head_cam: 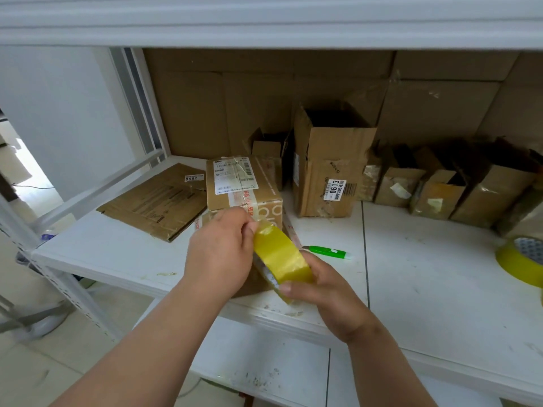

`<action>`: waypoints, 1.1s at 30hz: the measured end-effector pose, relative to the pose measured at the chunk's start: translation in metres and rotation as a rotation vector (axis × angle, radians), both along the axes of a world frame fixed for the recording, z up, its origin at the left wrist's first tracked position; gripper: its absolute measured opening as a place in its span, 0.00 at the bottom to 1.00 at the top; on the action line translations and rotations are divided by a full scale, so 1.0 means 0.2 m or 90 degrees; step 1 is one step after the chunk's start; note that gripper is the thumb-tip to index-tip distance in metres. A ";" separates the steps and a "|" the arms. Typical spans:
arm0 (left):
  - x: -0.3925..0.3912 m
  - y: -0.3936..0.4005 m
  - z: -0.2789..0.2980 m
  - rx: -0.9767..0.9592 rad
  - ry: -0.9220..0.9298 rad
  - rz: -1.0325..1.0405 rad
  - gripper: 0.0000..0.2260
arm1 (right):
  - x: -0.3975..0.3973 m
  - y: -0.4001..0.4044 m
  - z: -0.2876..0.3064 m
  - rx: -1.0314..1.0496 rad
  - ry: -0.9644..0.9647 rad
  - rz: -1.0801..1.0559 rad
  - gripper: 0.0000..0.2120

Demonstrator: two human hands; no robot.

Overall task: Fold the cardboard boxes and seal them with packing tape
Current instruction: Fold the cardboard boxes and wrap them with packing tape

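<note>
A yellow roll of packing tape is held over the front of the white shelf. My right hand grips the roll from below. My left hand pinches the roll's upper edge, where the tape end lies. Just behind the hands sits a closed cardboard box with a shipping label and printed tape across its top. Part of another brown cardboard piece shows under my left hand, mostly hidden.
A flattened cardboard box lies at the left. A tall open box labelled 0613 stands behind, with several small open boxes to its right. A green utility knife lies on the shelf. A second yellow tape roll is at the right edge.
</note>
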State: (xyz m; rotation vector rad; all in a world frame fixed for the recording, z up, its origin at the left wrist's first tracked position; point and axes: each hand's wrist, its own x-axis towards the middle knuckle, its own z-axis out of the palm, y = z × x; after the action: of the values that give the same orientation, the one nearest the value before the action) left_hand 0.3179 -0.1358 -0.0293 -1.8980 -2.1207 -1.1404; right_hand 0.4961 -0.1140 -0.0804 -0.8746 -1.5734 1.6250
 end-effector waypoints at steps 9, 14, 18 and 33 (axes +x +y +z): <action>-0.01 -0.02 0.09 -0.003 -0.120 0.030 0.10 | 0.15 0.02 0.14 0.077 0.052 0.075 0.20; -0.05 -0.06 0.19 0.042 -0.123 0.035 0.10 | 0.14 0.01 0.22 0.138 0.020 0.054 0.09; -0.10 -0.07 0.27 0.045 -0.138 0.043 0.09 | 0.18 0.05 0.26 0.166 -0.033 -0.060 0.13; -0.24 -0.04 0.29 0.010 -0.374 0.044 0.10 | 0.22 0.09 0.40 0.154 -0.208 -0.074 0.26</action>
State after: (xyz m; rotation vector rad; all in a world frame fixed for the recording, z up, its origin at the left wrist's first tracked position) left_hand 0.2692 -0.1432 0.0283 -1.5971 -2.3973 -1.8717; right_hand 0.5408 -0.0967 -0.0012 -1.1161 -1.8572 1.2233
